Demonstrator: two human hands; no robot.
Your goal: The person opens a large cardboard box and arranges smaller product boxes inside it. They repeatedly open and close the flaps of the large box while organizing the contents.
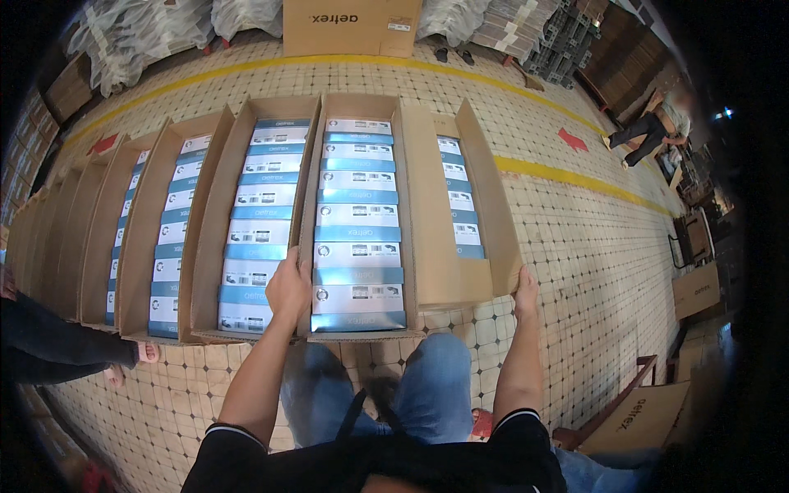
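Note:
A row of long open cartons stands before me, packed with white and blue shoe boxes [357, 215]. My left hand [289, 287] grips the upper edge of the wall between the middle carton [316, 238] and the carton [215, 189] to its left, thumb beside the boxes. My right hand [526, 293] is closed on the near outer corner of the rightmost carton's raised side flap [491, 201]. That carton's left flap [429, 222] and near flap [456, 287] lie folded inward, partly covering its boxes.
More open cartons [70, 238] continue leftward, with a person's legs [70, 341] beside them. Another person [657, 127] stands far right on the tiled floor [567, 271]. A large closed carton [349, 29] and plastic-wrapped stacks [148, 37] stand beyond a yellow floor line [255, 70]. Cartons [641, 419] lie at lower right.

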